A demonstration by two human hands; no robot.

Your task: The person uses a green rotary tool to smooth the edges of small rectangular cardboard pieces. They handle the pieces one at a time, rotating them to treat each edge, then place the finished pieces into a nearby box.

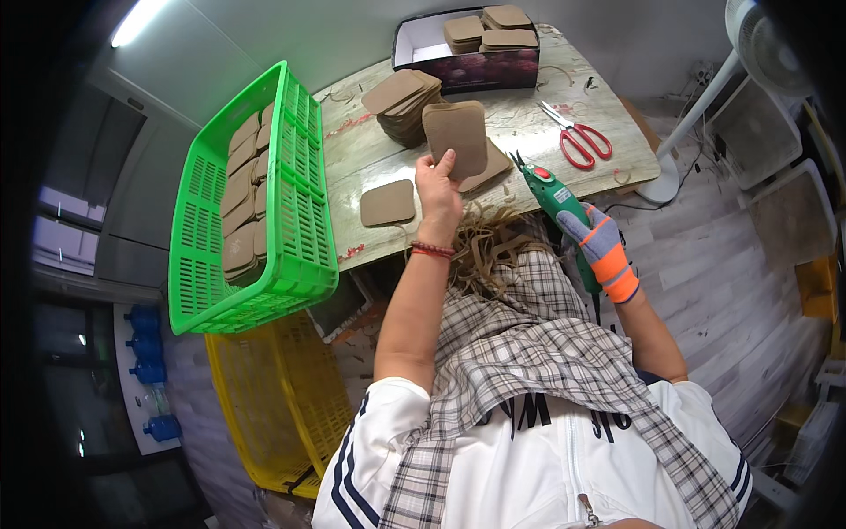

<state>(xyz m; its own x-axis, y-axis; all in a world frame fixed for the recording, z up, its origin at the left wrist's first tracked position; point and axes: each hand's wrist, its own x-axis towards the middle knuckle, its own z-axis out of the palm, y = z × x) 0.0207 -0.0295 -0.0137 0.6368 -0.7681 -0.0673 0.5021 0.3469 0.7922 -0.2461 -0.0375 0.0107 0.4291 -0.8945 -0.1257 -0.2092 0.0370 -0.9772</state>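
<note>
My bare left hand (440, 196) is closed on a brown rounded-corner panel (456, 130), held upright above the table's near edge; its edge looks layered. My right hand (602, 245), in a grey and orange glove, grips a green electric scissors (551, 192) with a red button. Its dark blades point up toward the table, a little right of the panel and apart from it. Behind the held panel lies another brown panel (493, 167). One more flat panel (388, 203) rests left of my wrist, and a tall stack of them (403, 101) stands farther back.
A green basket (304, 167) of brown panels stands at the left, above a yellow crate (256, 397). Red-handled scissors (577, 145) lie on the table (352, 242). At the back is an open box (467, 75) of panels. Brown strips (489, 256) cover my lap; a fan (687, 132) stands right.
</note>
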